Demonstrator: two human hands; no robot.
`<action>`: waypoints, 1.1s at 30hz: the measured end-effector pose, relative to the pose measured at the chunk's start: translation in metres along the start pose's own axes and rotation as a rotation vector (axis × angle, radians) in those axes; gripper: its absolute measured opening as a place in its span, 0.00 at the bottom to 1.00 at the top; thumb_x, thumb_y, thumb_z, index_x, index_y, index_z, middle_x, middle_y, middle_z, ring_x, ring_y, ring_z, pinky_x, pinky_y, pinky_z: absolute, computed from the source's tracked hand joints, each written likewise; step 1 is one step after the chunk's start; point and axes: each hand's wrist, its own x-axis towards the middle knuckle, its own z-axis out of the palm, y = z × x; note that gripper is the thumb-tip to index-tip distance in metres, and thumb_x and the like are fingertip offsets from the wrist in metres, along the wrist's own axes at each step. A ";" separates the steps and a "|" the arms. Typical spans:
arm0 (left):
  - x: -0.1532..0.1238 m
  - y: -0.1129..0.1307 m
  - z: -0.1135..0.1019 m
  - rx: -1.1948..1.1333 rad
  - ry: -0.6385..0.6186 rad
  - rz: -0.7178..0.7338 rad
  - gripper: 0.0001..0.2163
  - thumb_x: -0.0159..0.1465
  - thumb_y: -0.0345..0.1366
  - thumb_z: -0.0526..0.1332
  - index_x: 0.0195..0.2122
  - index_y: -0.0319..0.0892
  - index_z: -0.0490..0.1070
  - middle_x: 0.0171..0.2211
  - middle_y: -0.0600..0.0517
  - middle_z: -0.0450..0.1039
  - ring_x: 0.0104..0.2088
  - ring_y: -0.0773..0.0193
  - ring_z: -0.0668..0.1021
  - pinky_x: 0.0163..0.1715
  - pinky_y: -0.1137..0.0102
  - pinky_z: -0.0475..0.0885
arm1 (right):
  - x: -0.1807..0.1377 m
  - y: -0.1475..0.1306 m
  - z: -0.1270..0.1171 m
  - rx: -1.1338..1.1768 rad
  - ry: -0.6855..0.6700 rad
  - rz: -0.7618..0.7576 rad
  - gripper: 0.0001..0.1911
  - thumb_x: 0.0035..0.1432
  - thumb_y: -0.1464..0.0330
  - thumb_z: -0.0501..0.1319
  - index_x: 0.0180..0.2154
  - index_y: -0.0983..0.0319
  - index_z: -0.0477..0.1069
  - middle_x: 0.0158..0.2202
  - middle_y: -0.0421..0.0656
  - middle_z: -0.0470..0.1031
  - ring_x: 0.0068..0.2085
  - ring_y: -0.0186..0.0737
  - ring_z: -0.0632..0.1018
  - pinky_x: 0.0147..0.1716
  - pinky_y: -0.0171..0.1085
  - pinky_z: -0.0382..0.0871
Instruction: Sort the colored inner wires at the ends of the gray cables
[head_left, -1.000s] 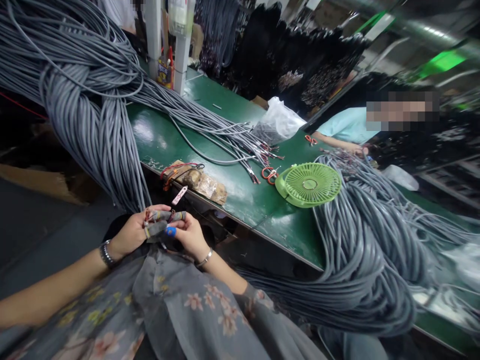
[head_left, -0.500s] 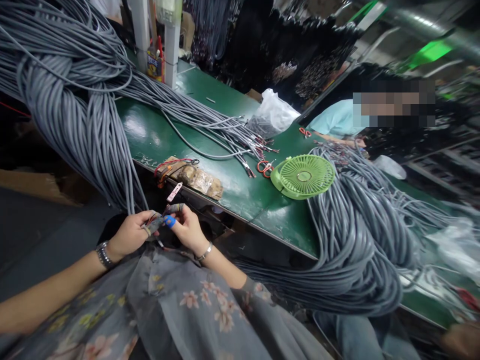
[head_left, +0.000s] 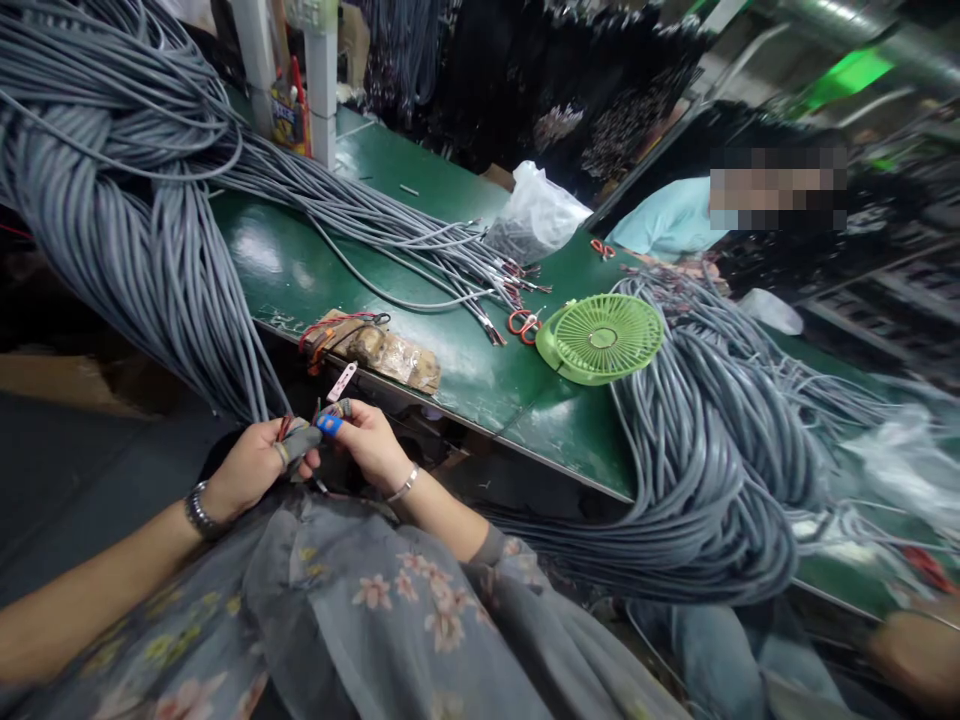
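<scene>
My left hand (head_left: 251, 465) and my right hand (head_left: 367, 445) meet just below the edge of the green table (head_left: 450, 370), over my lap. Both are closed round the stripped end of a grey cable (head_left: 304, 438), where thin red wires stick out. Grey and blue covers sit on several of my fingertips. The cable hangs down from a thick grey cable bundle (head_left: 142, 240) draped over the table's left end.
A green fan (head_left: 600, 338) lies on the table beside red-handled scissors (head_left: 523, 322), loose cable ends (head_left: 450, 260) and a clear plastic bag (head_left: 534, 215). A second cable bundle (head_left: 712, 450) hangs off the right. A person in a light blue top (head_left: 667, 222) sits across.
My hands have kept working the cable end close together. The view has shifted a little, so everything sits slightly further left and higher.
</scene>
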 end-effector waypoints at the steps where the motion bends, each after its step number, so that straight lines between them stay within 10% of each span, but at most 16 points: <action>1: 0.000 -0.001 0.000 -0.003 0.019 -0.004 0.16 0.48 0.52 0.69 0.18 0.44 0.75 0.18 0.50 0.75 0.19 0.64 0.71 0.20 0.72 0.63 | 0.000 0.001 0.001 0.004 0.019 0.005 0.21 0.38 0.56 0.77 0.25 0.62 0.72 0.20 0.35 0.70 0.22 0.29 0.66 0.22 0.31 0.60; 33: 0.001 -0.017 0.011 -0.123 0.032 -0.052 0.18 0.49 0.54 0.69 0.18 0.42 0.75 0.14 0.51 0.74 0.16 0.65 0.72 0.19 0.71 0.66 | -0.004 0.015 0.007 0.137 0.098 -0.033 0.20 0.39 0.55 0.77 0.26 0.60 0.74 0.23 0.36 0.73 0.25 0.31 0.69 0.30 0.35 0.64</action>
